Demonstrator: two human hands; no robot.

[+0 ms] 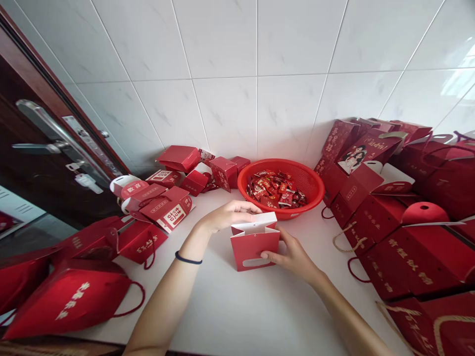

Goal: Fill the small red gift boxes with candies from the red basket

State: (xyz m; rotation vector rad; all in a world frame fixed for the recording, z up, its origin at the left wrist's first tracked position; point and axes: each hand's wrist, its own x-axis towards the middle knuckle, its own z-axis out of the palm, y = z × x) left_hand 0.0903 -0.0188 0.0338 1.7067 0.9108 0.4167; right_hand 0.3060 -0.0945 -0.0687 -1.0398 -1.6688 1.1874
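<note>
A small red paper gift box (256,251) stands upright on the white table in front of me. Its top is open, with the white inner side of a raised back flap (265,218) showing and the side folds bent inward. A pale oval window is low on its front. My right hand (295,252) grips the box's right side, thumb across the front, fingers partly hidden behind. At the upper left rim, my left hand (235,213) has its bent fingers closed at the back flap. Close behind the box is a red plastic basket (318,190) of wrapped candies (276,189).
Red gift boxes (168,210) and a red bag (74,296) with a rope handle line the left side. More red boxes (393,242) are stacked on the right. A tiled wall (222,109) rises behind; a door handle (55,147) is at far left.
</note>
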